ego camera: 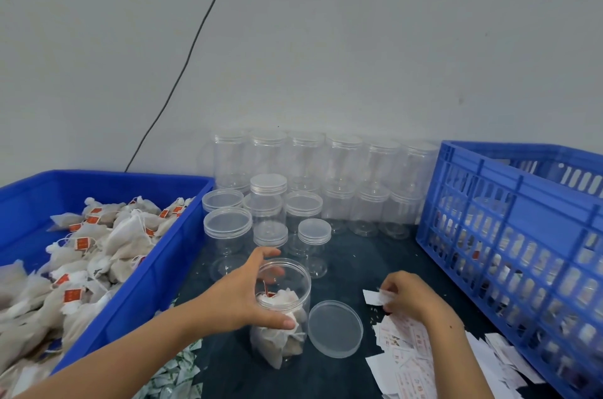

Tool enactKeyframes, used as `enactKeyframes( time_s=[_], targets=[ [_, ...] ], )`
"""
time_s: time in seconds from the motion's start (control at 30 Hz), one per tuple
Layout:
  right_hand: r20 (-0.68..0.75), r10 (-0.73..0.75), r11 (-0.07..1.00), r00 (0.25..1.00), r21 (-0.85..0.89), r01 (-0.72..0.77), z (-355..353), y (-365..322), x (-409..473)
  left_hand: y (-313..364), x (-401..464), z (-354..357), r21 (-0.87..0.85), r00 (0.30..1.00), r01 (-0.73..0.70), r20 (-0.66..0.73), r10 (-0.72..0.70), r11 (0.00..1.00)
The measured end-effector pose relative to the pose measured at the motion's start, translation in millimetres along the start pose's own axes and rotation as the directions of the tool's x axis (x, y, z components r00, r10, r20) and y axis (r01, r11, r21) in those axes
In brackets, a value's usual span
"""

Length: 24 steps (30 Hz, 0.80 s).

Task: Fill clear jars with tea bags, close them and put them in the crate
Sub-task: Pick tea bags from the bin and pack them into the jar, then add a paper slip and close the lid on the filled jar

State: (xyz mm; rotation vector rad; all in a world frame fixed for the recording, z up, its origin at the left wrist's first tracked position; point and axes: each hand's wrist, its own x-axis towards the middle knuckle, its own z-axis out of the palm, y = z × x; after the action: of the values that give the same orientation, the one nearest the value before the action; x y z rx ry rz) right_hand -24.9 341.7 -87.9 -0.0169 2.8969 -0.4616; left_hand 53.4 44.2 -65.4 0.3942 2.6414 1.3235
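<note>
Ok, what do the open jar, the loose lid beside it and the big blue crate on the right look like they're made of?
The open clear round jar looks like glossy transparent plastic: the tea bags show through its wall. The loose clear round lid seems the same, slightly frosted. The blue slotted crate looks like rigid moulded plastic, matte, with ribbed openwork sides.

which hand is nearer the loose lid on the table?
Left, narrowly. The left hand grips the open jar that stands touching the loose lid on its left. The right hand pinches a paper slip up and right of the lid, across a gap.
</note>
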Motion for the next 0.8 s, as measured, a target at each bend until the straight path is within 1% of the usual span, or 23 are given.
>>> enactKeyframes(
  time_s=[0.17,0.27,0.37,0.43,0.5,0.57,0.6,0.63,0.7,0.73,0.8],
  targets=[
    [-0.04,0.043,0.998,0.998,0.035,-0.042,3,4,2,-2,2,0,0.005,1.0,0.008,-0.019,-0.008,1.0],
    [-0.07,0.083,0.996,0.994,0.022,-0.082,4,2,6,-3,2,1,-0.008,0.999,0.015,-0.031,-0.015,1.0],
    [-0.061,0.052,0.999,0.997,0.007,-0.052,0,1,7,-1,2,2,0.004,0.998,0.004,-0.062,-0.004,1.0],
    [-0.149,-0.02,0.998,0.989,0.048,0.028,-10,0,4,3,1,5,0.026,0.996,-0.02,-0.089,0.022,0.999],
    [-0.309,-0.105,0.966,0.945,0.195,0.171,-24,-9,-5,7,-1,10,0.069,0.992,-0.051,-0.113,0.059,0.996],
    [-0.454,-0.178,0.861,0.873,0.358,0.362,-38,-30,-22,11,-2,16,0.123,0.983,-0.086,-0.15,0.104,0.989],
    [-0.486,-0.221,0.796,0.846,0.411,0.444,-43,-43,-32,13,-2,19,0.149,0.978,-0.099,-0.168,0.124,0.984],
    [-0.495,-0.273,0.742,0.825,0.438,0.508,-46,-58,-43,14,-3,22,0.172,0.972,-0.113,-0.184,0.144,0.979],
    [-0.456,-0.364,0.689,0.812,0.455,0.564,-46,-83,-60,15,-4,25,0.222,0.962,-0.137,-0.204,0.184,0.965],
    [-0.412,-0.414,0.678,0.812,0.456,0.577,-43,-93,-66,16,-4,26,0.246,0.958,-0.147,-0.206,0.2,0.958],
    [-0.28,-0.551,0.648,0.786,0.45,0.614,-36,-109,-75,18,-4,27,0.274,0.953,-0.158,-0.211,0.219,0.949]
  ],
)
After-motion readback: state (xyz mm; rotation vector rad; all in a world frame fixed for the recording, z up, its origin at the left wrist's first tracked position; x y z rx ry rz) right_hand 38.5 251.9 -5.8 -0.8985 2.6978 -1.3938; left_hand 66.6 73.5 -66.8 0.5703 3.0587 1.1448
